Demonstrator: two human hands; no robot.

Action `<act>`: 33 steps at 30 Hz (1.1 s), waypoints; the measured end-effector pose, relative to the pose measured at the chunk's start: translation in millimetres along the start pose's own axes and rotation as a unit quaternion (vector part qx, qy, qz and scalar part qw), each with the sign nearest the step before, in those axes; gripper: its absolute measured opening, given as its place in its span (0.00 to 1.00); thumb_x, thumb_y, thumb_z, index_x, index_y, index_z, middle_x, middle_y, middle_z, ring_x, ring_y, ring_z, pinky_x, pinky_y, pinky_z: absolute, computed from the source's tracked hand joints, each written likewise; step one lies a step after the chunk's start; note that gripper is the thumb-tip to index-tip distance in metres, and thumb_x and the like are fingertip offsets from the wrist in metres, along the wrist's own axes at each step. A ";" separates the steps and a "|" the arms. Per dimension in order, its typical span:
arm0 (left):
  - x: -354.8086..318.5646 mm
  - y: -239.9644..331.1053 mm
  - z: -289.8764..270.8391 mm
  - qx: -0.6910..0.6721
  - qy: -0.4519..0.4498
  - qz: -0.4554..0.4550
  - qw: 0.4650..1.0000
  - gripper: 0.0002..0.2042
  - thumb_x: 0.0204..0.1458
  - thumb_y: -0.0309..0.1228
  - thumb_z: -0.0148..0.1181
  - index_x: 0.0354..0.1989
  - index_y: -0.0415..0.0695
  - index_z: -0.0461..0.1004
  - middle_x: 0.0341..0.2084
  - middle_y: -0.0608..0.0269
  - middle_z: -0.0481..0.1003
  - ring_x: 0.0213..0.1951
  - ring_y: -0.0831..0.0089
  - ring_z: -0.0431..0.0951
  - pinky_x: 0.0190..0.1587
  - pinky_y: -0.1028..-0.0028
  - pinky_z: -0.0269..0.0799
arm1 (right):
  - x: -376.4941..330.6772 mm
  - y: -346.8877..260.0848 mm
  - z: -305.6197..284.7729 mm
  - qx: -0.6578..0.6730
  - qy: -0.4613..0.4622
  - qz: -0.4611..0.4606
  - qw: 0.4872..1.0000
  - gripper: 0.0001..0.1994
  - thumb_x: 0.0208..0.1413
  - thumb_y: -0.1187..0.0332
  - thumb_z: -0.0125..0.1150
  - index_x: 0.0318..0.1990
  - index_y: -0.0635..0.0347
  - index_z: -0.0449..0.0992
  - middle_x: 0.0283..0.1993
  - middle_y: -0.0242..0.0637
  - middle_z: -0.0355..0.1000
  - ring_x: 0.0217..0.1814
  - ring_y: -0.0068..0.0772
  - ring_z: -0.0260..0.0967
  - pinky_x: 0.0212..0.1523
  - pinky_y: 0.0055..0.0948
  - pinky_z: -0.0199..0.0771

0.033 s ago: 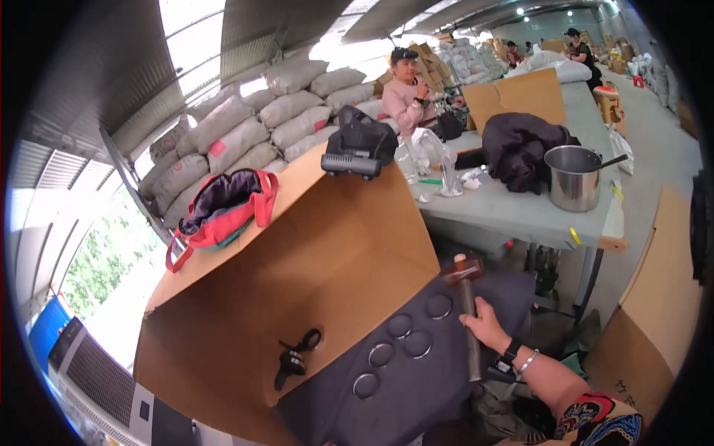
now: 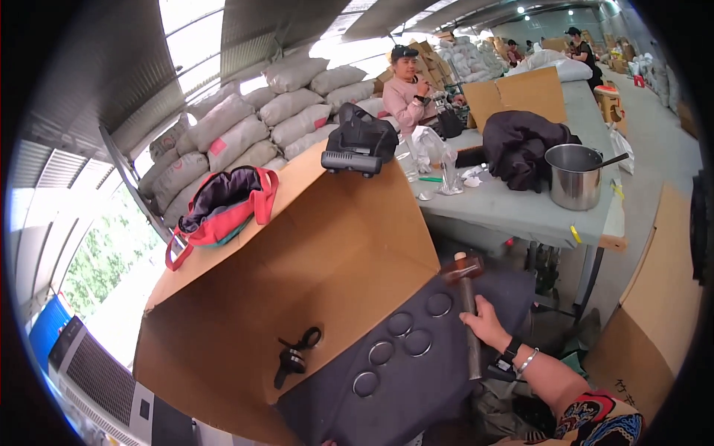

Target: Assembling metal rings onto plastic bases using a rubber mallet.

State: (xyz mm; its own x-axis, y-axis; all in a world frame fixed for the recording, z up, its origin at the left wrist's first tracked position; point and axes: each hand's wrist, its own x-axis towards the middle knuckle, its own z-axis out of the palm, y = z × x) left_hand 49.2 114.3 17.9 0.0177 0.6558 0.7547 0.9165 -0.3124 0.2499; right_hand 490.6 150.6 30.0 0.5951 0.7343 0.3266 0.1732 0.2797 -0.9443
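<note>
My right hand (image 2: 487, 325) is closed round the handle of a hammer (image 2: 469, 327). Its reddish-brown head points away from me, and the handle's butt end sticks out below my palm. To the left of the hammer, several thin round metal rings (image 2: 381, 353) lie on a dark grey cloth (image 2: 439, 379), apart from my hand. Of my left hand (image 2: 329, 443) only a tiny skin-coloured sliver shows at the lower edge, its fingers hidden.
A large open cardboard box (image 2: 357, 245) holds a black device with a loop (image 2: 292, 360). A red bag (image 2: 230, 208) and black headgear (image 2: 361, 141) rest on its edge. On the table (image 2: 506, 212) are a steel pot (image 2: 574, 182) and dark clothing (image 2: 524, 145). A person (image 2: 405, 97) sits beyond.
</note>
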 end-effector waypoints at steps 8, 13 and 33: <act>-2.9 -2.8 -2.0 0.006 0.001 -0.013 1.000 0.04 0.49 0.28 0.59 0.29 0.42 0.76 0.26 0.52 0.74 0.30 0.52 0.73 0.33 0.60 0.70 | -0.5 6.4 1.8 -0.001 -0.006 0.005 1.000 0.14 0.47 0.69 0.62 0.35 0.68 0.66 0.26 0.35 0.65 0.28 0.23 0.63 0.28 0.27 0.66; -2.9 -0.6 -4.4 -0.004 0.006 -0.006 1.000 0.03 0.49 0.28 0.59 0.29 0.42 0.76 0.25 0.52 0.73 0.30 0.52 0.73 0.33 0.60 0.70 | -0.6 8.9 2.1 -0.002 0.001 0.000 1.000 0.14 0.46 0.68 0.63 0.35 0.68 0.66 0.26 0.35 0.65 0.27 0.24 0.63 0.28 0.28 0.66; -1.3 -1.0 -4.8 -0.016 0.019 0.001 1.000 0.02 0.48 0.26 0.59 0.29 0.43 0.75 0.24 0.54 0.72 0.30 0.54 0.72 0.32 0.61 0.69 | -1.2 2.4 3.8 0.004 -0.013 -0.004 1.000 0.12 0.48 0.73 0.62 0.35 0.66 0.65 0.27 0.34 0.66 0.29 0.20 0.65 0.28 0.24 0.68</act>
State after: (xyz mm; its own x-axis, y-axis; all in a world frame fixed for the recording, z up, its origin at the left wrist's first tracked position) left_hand 46.4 110.4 19.6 0.0035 0.6282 0.7780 0.9036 -0.3353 0.2666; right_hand 487.4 152.7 27.5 0.5725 0.7482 0.3353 0.1716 0.2906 -0.9413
